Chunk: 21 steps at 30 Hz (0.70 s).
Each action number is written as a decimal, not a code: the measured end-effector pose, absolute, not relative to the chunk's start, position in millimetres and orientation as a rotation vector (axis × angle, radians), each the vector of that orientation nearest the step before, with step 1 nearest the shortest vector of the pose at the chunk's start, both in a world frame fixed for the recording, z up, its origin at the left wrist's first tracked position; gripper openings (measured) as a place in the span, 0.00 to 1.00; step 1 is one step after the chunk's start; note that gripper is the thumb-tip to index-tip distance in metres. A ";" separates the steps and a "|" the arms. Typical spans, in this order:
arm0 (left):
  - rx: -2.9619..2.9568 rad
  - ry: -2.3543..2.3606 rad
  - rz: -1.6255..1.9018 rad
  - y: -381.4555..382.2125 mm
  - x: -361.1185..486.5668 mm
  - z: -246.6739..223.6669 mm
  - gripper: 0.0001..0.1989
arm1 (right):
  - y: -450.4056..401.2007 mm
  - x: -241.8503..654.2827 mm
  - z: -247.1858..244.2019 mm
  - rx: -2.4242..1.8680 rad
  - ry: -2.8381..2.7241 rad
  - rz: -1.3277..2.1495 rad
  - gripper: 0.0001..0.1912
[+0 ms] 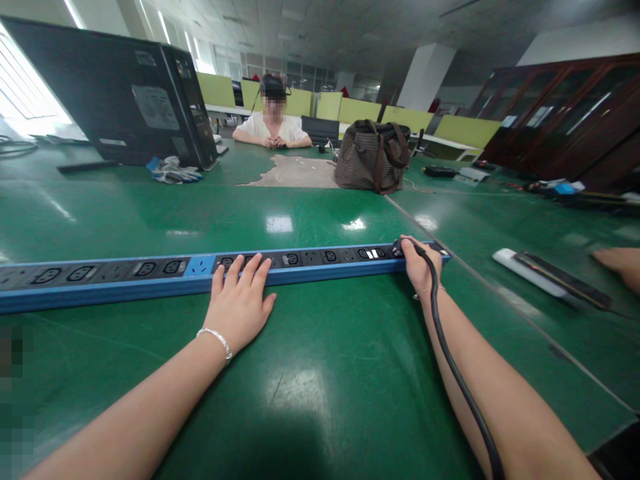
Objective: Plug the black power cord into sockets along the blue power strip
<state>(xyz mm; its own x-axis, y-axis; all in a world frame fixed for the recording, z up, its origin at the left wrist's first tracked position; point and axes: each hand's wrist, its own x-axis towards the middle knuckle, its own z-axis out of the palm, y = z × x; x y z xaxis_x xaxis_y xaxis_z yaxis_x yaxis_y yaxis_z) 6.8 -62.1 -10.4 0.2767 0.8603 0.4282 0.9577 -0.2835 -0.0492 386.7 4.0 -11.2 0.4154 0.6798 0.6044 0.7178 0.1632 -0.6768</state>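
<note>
A long blue power strip [300, 273] with black socket modules lies across the green table. My left hand [243, 293] rests on it near the middle, palm down with fingers spread, holding nothing. Close to the strip's right end, my right hand [419, 267] is closed around a black power plug [399, 248]. From the plug a thick black cable [440, 327] runs back along my right forearm. The plug is at the strip's sockets, but its prongs are hidden, so I cannot tell how deep it sits.
Across the green table [320, 373] sits a person [273, 127]. A black computer case [150, 100], gloves [173, 170] and a brown bag [373, 157] stand or lie at the back. To the right are a white-and-black bar [550, 277] and another person's hand [620, 263].
</note>
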 end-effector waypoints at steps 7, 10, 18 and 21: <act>-2.269 -1.680 -0.467 -61.6 6.8 -11.2 0.29 | 5.1 389.4 -15.2 -1.608 -1.314 -0.118 0.22; -2.270 -1.681 -0.480 -61.6 7.3 -11.5 0.29 | 3.1 387.0 -13.8 -1.637 -1.306 -0.141 0.22; -2.259 -1.674 -0.466 -61.9 7.4 -12.2 0.29 | -1.9 377.6 -8.1 -1.746 -1.438 -0.236 0.21; -2.261 -1.674 -0.462 -61.8 7.5 -12.0 0.29 | -5.1 374.2 -10.9 -1.820 -1.464 -0.265 0.20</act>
